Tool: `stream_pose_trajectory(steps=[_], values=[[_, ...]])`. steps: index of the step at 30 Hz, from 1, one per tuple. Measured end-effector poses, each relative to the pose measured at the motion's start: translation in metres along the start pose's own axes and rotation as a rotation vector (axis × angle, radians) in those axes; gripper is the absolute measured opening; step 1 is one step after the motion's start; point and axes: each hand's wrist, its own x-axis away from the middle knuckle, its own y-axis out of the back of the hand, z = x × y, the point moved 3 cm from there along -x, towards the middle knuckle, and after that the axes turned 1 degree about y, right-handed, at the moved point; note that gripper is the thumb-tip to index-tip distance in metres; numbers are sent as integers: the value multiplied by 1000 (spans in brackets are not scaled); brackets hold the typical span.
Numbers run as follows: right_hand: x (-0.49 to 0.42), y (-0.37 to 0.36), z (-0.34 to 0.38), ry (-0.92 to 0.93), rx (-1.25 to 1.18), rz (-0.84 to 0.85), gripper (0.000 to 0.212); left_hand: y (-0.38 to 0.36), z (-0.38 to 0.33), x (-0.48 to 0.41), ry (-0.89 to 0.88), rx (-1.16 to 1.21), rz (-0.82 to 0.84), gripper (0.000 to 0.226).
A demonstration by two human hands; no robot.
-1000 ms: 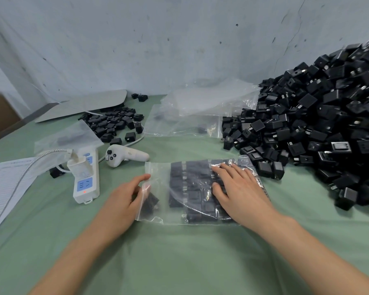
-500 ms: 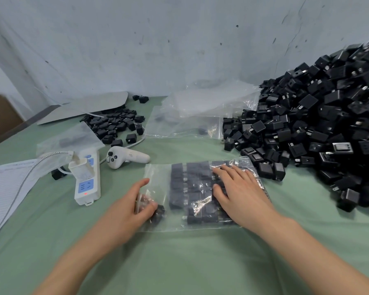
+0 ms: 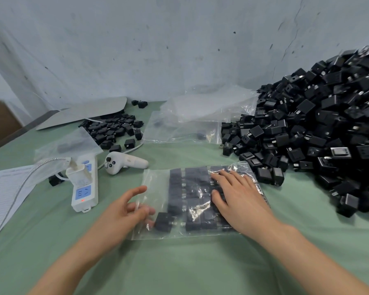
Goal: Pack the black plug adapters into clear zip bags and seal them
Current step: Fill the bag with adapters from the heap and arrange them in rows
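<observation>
Left hand (image 3: 124, 211), fingers now loose and empty, had released a plug adapter (image 3: 163, 220) inside the clear zip bag (image 3: 156, 179); right hand (image 3: 237, 194) lay flat-fingered on the packed rows (image 3: 192, 188). Sealing remained.

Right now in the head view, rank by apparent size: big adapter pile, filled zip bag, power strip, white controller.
1. big adapter pile
2. filled zip bag
3. power strip
4. white controller, somewhat smaller than the strip
</observation>
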Motion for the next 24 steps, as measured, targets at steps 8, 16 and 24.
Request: stream_pose_trajectory(steps=[8, 16, 24], values=[[0, -1, 0, -1, 5, -1, 53, -1, -2, 1, -9, -185, 85, 50], [0, -2, -1, 3, -2, 2, 53, -12, -2, 7, -107, -106, 133, 58], [1, 1, 1, 18, -45, -27, 49, -2, 3, 0, -91, -190, 87, 43]])
